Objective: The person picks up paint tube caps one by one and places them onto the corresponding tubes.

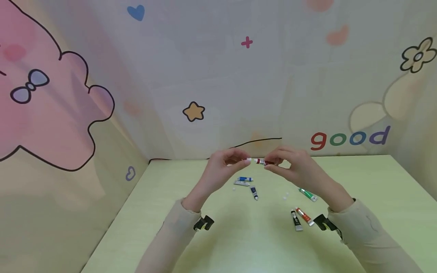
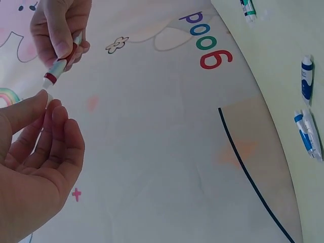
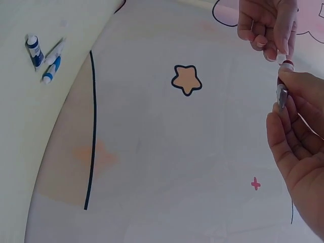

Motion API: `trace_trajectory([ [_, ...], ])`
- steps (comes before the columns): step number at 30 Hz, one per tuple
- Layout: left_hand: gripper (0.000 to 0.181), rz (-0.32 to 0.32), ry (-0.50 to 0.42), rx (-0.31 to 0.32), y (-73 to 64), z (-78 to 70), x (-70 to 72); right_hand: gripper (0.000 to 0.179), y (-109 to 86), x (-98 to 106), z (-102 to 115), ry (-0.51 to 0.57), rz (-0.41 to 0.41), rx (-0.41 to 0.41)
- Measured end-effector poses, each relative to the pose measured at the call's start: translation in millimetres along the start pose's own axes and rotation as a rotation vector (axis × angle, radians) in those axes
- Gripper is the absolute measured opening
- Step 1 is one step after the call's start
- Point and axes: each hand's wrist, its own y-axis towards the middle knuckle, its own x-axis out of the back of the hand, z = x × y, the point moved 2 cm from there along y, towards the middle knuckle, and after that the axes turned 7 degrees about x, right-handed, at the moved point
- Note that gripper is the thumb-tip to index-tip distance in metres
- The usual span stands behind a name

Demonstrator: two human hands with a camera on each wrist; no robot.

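Both hands are raised above the table and meet near the middle of the head view. My right hand (image 1: 297, 163) grips a small paint tube (image 2: 59, 68) with a dark red band, its nozzle end toward the left hand. Between thumb and fingertips, my left hand (image 1: 223, 167) pinches a small white cap (image 2: 49, 99) right at the nozzle. In the right wrist view the crimped silver end (image 3: 282, 96) of the tube shows between the right thumb and fingers.
On the table (image 1: 164, 212) lie a blue tube (image 1: 245, 179), a white tube (image 1: 241, 183) and a dark blue tube (image 1: 254, 193). Farther right are green (image 1: 308, 194), orange-red (image 1: 304, 217) and black (image 1: 296, 220) tubes. Small white bits (image 1: 285, 198) lie near them. A printed backdrop stands behind.
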Motion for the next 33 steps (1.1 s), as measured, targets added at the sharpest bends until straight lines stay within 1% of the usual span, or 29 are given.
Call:
trace_trajectory([
  [6,0.018,-0.014,-0.018,-0.008,-4.4,-3.4,-2.1,0.028,0.4,-3.0,3.4,-0.012,-0.012,0.018],
  [11,0.018,-0.009,-0.020,-0.015,-7.2,-4.4,-3.5,0.026,0.5,-6.6,5.1,-0.024,-0.009,0.032],
  [16,0.018,-0.020,0.002,-0.025,-8.8,-5.0,-5.3,0.020,0.5,-8.5,7.2,-0.064,-0.007,0.057],
  [19,0.017,-0.029,0.018,-0.018,-9.4,-5.1,-5.4,0.021,1.7,-9.3,9.2,-0.084,-0.007,0.082],
  [21,0.017,-0.034,0.026,-0.007,-9.7,-4.5,-5.5,0.025,2.4,-9.8,10.2,-0.088,-0.009,0.090],
  [24,0.017,-0.041,0.044,-0.017,-10.7,-4.2,-5.9,0.023,1.4,-10.8,9.1,-0.058,-0.009,0.072],
  [26,0.017,-0.045,0.057,-0.053,-11.8,-3.7,-6.1,0.022,0.3,-11.2,8.1,-0.023,-0.008,0.048],
  [28,0.016,-0.049,0.080,-0.125,-13.2,-3.9,-5.7,0.020,-0.8,-11.6,7.2,0.023,-0.005,0.018],
  [30,0.014,-0.055,0.112,-0.227,-14.7,-5.2,-4.5,0.025,-0.9,-11.5,8.0,0.057,0.000,-0.004],
  [33,0.012,-0.058,0.167,-0.407,-17.2,-8.5,-2.4,0.024,-1.1,-11.0,9.6,0.101,0.015,-0.031],
])
